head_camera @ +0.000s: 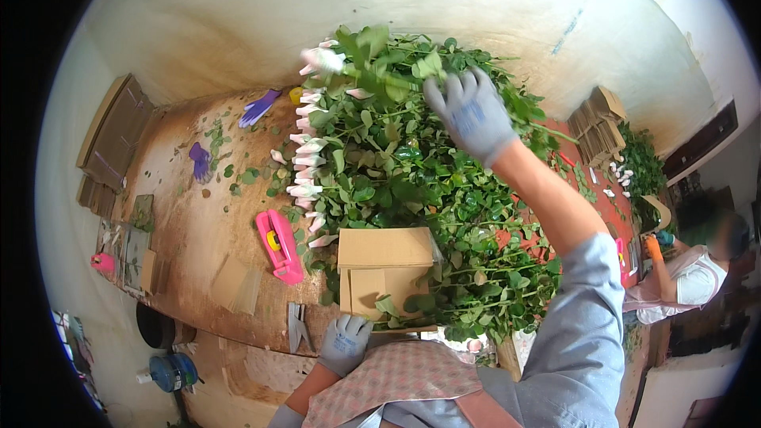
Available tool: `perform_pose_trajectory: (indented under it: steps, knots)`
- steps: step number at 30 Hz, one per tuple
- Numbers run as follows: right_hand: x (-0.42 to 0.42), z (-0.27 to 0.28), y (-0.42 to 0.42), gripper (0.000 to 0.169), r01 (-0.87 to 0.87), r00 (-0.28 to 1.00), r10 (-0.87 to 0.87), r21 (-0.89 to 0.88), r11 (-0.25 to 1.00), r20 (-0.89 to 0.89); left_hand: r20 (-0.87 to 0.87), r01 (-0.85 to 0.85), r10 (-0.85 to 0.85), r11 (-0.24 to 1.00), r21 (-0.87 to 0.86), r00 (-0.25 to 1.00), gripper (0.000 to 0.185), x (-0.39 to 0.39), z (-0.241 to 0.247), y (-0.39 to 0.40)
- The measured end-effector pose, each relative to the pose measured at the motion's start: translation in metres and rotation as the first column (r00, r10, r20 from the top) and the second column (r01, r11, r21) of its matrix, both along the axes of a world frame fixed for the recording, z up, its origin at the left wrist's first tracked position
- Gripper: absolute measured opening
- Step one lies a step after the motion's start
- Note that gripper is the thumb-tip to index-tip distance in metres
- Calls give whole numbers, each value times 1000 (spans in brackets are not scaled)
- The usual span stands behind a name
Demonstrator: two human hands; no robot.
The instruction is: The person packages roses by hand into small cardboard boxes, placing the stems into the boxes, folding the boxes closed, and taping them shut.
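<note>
My right hand [472, 113], in a grey glove, reaches over the far part of a large pile of leafy rose stems [410, 172]. It grips a rose [324, 61] whose pale pink bud, blurred by motion, points left. Along the pile's left side runs a row of pale buds [306, 160]. In front of me a folded cardboard wrap [385, 248] lies against the pile, with a few leaves on its lower panel. My left hand [346, 342], also gloved in grey, touches the front edge of this cardboard; its thumb is hidden, so its grip is unclear.
A pink tape dispenser [280, 246], a grey stapler-like tool [299, 327] and cardboard sheets [235, 284] lie left on the table. Beyond are purple gloves [258, 108] and stacked cardboard [116, 134]. At right are more cardboard [597, 125] and a co-worker [684, 276] in orange gloves.
</note>
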State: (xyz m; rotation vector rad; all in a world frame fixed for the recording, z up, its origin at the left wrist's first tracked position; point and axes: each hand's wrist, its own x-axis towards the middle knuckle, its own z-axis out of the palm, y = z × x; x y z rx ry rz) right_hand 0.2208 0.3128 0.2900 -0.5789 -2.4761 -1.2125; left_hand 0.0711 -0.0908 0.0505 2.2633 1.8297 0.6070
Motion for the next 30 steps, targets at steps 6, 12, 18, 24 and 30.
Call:
perform_pose_trajectory:
  steps: [6,12,18,24,30]
  knots:
    - [60,-55,-175,27,-103,939,217,-385,917,265,-3,-30,30,998,60,1000,26,-3,-14,-10]
    - [118,-185,-235,23,243,907,128,-748,618,401,-37,11,-9,999,39,999,27,-3,-11,-7]
    - [103,-173,-260,42,438,883,-163,-649,623,439,-50,-8,8,1000,5,999,32,-5,-10,-11]
    - [15,-134,-270,36,-88,994,-23,-894,439,-109,-89,-23,20,999,-36,996,32,-3,-14,-10]
    - [-12,-227,-256,17,144,978,86,-907,396,193,-21,-32,32,999,1,999,32,0,-11,-9]
